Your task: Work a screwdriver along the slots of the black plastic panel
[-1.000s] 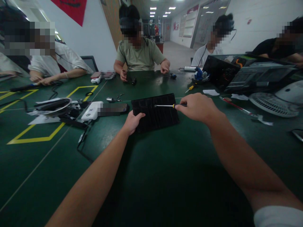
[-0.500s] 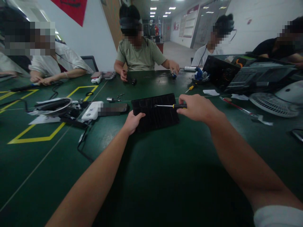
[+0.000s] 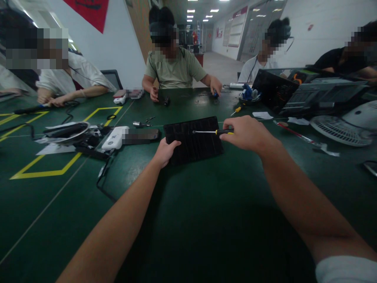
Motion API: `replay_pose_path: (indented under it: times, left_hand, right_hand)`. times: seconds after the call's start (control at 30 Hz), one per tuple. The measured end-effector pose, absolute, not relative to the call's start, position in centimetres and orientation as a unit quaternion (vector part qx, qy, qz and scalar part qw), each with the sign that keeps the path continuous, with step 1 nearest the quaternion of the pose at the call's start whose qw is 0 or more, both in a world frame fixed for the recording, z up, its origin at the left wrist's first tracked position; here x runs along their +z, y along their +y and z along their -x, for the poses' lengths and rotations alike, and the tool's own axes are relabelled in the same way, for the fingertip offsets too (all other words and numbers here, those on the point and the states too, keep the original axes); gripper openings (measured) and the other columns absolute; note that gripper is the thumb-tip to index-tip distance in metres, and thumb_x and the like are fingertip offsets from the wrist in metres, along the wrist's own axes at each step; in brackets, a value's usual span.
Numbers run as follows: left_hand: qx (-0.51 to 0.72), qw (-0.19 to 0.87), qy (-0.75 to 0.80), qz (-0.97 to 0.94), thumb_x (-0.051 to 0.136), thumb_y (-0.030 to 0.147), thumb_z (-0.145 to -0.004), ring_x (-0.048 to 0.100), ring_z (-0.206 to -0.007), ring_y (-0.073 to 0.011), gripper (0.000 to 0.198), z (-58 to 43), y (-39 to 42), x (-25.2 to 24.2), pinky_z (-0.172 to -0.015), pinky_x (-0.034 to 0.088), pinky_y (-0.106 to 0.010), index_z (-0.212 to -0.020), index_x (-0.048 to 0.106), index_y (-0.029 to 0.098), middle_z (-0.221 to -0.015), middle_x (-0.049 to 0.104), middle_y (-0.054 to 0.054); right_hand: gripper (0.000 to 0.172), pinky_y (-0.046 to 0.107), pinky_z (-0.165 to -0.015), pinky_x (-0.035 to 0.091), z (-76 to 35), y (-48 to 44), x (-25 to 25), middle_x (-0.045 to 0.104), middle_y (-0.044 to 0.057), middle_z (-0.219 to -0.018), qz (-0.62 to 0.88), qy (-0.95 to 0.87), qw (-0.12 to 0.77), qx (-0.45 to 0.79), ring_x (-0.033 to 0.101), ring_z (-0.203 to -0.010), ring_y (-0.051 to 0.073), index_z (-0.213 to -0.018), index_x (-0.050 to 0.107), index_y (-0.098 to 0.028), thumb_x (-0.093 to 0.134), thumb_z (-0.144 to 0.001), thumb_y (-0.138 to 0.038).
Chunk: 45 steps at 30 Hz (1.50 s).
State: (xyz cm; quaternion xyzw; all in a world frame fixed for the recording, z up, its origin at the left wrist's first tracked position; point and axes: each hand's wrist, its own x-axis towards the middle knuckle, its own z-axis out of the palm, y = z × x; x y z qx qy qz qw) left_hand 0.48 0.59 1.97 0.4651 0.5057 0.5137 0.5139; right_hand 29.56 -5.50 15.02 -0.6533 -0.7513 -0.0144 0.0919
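A flat black rectangular panel (image 3: 194,147) with ribs on its face is held tilted over the green table (image 3: 188,220). My left hand (image 3: 166,152) is closed on the panel's left edge, thumb on the face and the other fingers hidden behind it. In my right hand (image 3: 247,133) is a screwdriver (image 3: 206,132) with a black and yellow handle, gripped between thumb and fingers. Its metal shaft points left across the panel, and the tip lies at the upper middle of the face. Whether a screw sits under the tip is too small to tell.
Left of the panel lie a dark phone (image 3: 144,136), a white device (image 3: 115,138) and a metal bit (image 3: 137,124) near small screws. To the right are a white fan (image 3: 344,125), a computer case (image 3: 324,92) and a yellow screwdriver (image 3: 238,109). A person (image 3: 176,67) sits opposite.
The screwdriver handle has turned slightly in my right hand, showing more yellow on its underside. My left hand and the panel stay in place.
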Motion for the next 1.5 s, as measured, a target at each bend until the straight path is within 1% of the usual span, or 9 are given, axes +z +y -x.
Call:
replay_pose_path:
  times: [0.23, 0.4, 0.53, 0.6, 0.67, 0.7, 0.87, 1.27, 1.5]
  left_hand:
    - [0.513, 0.509, 0.515, -0.461, 0.087, 0.030, -0.065, 0.080, -0.107, -0.0348, 0.041, -0.4, 0.8, 1.7, -0.106, 0.065, -0.055, -0.102, 0.075, 0.020, -0.101, 0.082, -0.009]
    - [0.516, 0.508, 0.506, -0.468, 0.088, 0.033, -0.062, 0.080, -0.106, -0.0338, 0.045, -0.3, 0.9, 1.5, -0.107, 0.064, -0.054, -0.102, 0.075, 0.020, -0.099, 0.082, -0.007]
    - [0.518, 0.508, 0.505, -0.467, 0.088, 0.034, -0.060, 0.080, -0.106, -0.0338, 0.045, -0.4, 0.9, 1.6, -0.109, 0.063, -0.055, -0.100, 0.074, 0.020, -0.098, 0.082, -0.006]
    - [0.517, 0.509, 0.505, -0.468, 0.088, 0.034, -0.060, 0.080, -0.106, -0.0340, 0.045, -0.5, 0.8, 1.7, -0.109, 0.062, -0.055, -0.101, 0.074, 0.020, -0.098, 0.082, -0.006]
    - [0.516, 0.510, 0.504, -0.469, 0.088, 0.034, -0.061, 0.080, -0.107, -0.0342, 0.045, -0.5, 0.8, 1.8, -0.110, 0.062, -0.055, -0.101, 0.074, 0.020, -0.099, 0.083, -0.007]
    - [0.515, 0.509, 0.504, -0.469, 0.087, 0.034, -0.061, 0.080, -0.107, -0.0343, 0.044, -0.5, 0.7, 1.8, -0.110, 0.062, -0.055, -0.101, 0.075, 0.020, -0.100, 0.083, -0.007]
    - [0.508, 0.512, 0.505, -0.473, 0.087, 0.033, -0.063, 0.081, -0.110, -0.0355, 0.041, -0.3, 0.8, 1.8, -0.108, 0.064, -0.054, -0.101, 0.075, 0.020, -0.102, 0.084, -0.008]
    - [0.503, 0.514, 0.511, -0.470, 0.086, 0.032, -0.065, 0.081, -0.107, -0.0334, 0.041, -0.3, 0.9, 1.7, -0.104, 0.066, -0.051, -0.102, 0.074, 0.020, -0.102, 0.083, -0.007]
    - [0.516, 0.506, 0.513, -0.464, 0.086, 0.031, -0.062, 0.080, -0.105, -0.0332, 0.039, -0.5, 0.9, 1.7, -0.104, 0.065, -0.052, -0.098, 0.074, 0.020, -0.097, 0.082, -0.006]
  right_hand:
    - [0.037, 0.047, -0.085, 0.055, -29.5, -5.5, 15.0, 0.085, 0.015, -0.111, 0.654, -0.752, 0.079, -0.019, 0.076, -0.106, 0.037, -0.116, 0.090, -0.026, 0.067, -0.101, -0.050]
    - [0.048, 0.047, -0.086, 0.056, -28.7, -5.9, 15.6, 0.085, 0.020, -0.119, 0.672, -0.740, 0.030, 0.004, 0.077, -0.113, 0.041, -0.121, 0.089, -0.021, 0.057, -0.107, -0.054]
    - [0.055, 0.046, -0.084, 0.055, -28.2, -6.1, 15.5, 0.084, 0.022, -0.120, 0.667, -0.744, 0.006, 0.038, 0.077, -0.111, 0.040, -0.119, 0.086, -0.017, 0.045, -0.112, -0.053]
    - [0.048, 0.044, -0.082, 0.053, -28.4, -6.1, 15.3, 0.084, 0.020, -0.121, 0.655, -0.755, 0.007, 0.042, 0.077, -0.110, 0.039, -0.122, 0.083, -0.019, 0.050, -0.111, -0.051]
    - [0.037, 0.042, -0.078, 0.051, -28.7, -6.2, 15.3, 0.084, 0.016, -0.120, 0.642, -0.766, 0.018, 0.034, 0.076, -0.106, 0.036, -0.128, 0.080, -0.023, 0.063, -0.105, -0.047]
    - [0.035, 0.041, -0.077, 0.049, -28.9, -6.2, 15.4, 0.084, 0.014, -0.118, 0.639, -0.768, 0.025, 0.026, 0.076, -0.103, 0.035, -0.129, 0.079, -0.024, 0.068, -0.102, -0.044]
    - [0.026, 0.039, -0.072, 0.042, -29.5, -6.7, 16.1, 0.083, 0.011, -0.105, 0.641, -0.762, 0.080, -0.036, 0.073, -0.094, 0.032, -0.118, 0.081, -0.025, 0.073, -0.099, -0.041]
    - [0.021, 0.039, -0.074, 0.044, -28.7, -6.2, 15.0, 0.083, 0.010, -0.111, 0.636, -0.754, 0.141, -0.087, 0.072, -0.095, 0.030, -0.115, 0.084, -0.027, 0.078, -0.095, -0.029]
    - [0.021, 0.038, -0.071, 0.040, -28.5, -6.2, 14.6, 0.082, 0.011, -0.110, 0.632, -0.756, 0.138, -0.099, 0.072, -0.095, 0.031, -0.115, 0.082, -0.027, 0.079, -0.094, -0.025]
